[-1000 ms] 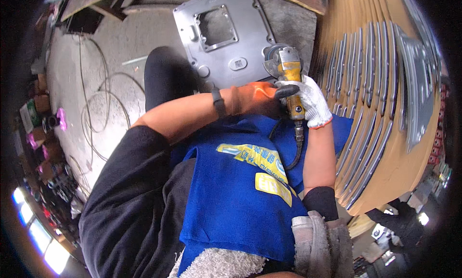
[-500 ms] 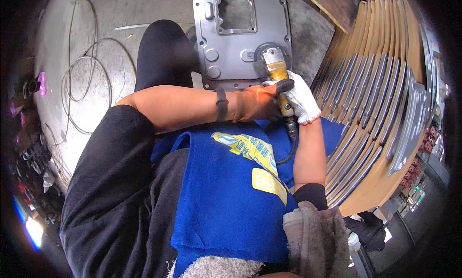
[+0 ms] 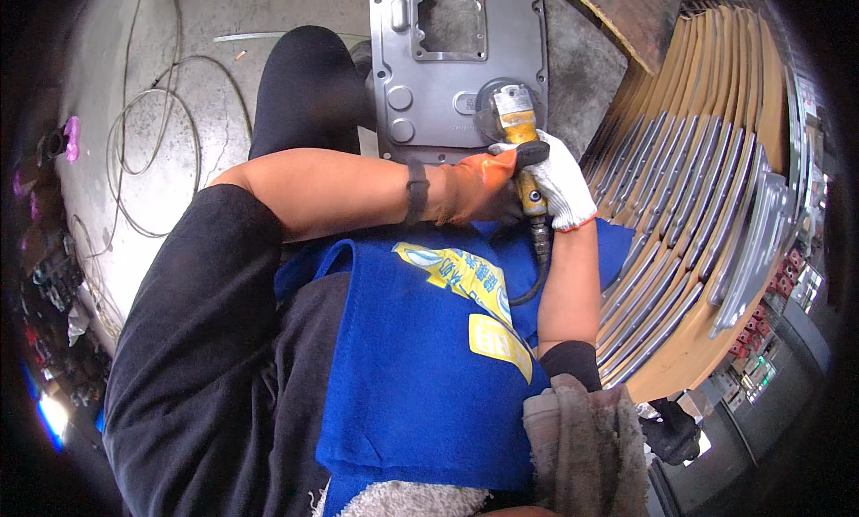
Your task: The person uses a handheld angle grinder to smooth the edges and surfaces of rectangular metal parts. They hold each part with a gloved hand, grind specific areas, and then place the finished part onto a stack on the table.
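Orange-gloved left hand [image 3: 480, 186] and white-gloved right hand [image 3: 560, 182] hold one grinder [image 3: 517, 122], both grips closed, over one plate [image 3: 435, 80].

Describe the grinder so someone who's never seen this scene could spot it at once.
Find the blue apron; just above it in view, an orange-gloved left hand and white-gloved right hand come together. The grinder they grip reaches over the grey plate. Its yellow-and-silver body sets it apart from hands and plate.
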Demonstrator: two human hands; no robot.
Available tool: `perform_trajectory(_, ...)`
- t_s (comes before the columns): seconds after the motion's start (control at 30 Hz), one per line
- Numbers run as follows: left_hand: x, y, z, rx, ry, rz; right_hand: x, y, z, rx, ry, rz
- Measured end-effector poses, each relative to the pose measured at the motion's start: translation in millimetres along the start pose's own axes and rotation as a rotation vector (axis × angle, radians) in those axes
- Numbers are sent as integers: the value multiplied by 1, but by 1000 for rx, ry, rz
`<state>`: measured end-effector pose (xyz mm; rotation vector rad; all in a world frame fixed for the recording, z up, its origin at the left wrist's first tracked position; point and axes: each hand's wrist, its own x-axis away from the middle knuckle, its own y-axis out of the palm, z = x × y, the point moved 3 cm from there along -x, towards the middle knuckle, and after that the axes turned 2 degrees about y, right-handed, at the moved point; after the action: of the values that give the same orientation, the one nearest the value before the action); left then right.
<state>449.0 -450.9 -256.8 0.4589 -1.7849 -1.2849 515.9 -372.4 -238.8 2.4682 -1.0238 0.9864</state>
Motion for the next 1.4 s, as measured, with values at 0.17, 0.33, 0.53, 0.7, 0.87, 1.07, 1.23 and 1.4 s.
perform_trajectory(0.17,-6,4,-6,24,132,111,-3,-5,9,61,-76,-7)
perform_trajectory(0.33,3,-11,-12,-81,163,56,-7,-2,17,266,-194,-40)
perform_trajectory(0.53,-9,-12,-15,25,194,77,-3,-6,17,168,-117,18)
perform_trajectory(0.7,6,-6,-15,-51,36,163,5,2,10,157,-52,-68)
perform_trajectory(0.87,-15,-15,-23,-71,102,208,7,0,12,-16,5,-57)
perform_trajectory(1.07,-6,-17,-23,-141,154,237,10,5,11,95,-17,-68)
perform_trajectory(1.23,-5,-13,-23,-115,36,253,9,-1,14,2,44,-40)
perform_trajectory(1.4,-18,-32,-30,-8,-13,85,14,7,10,48,-8,-82)
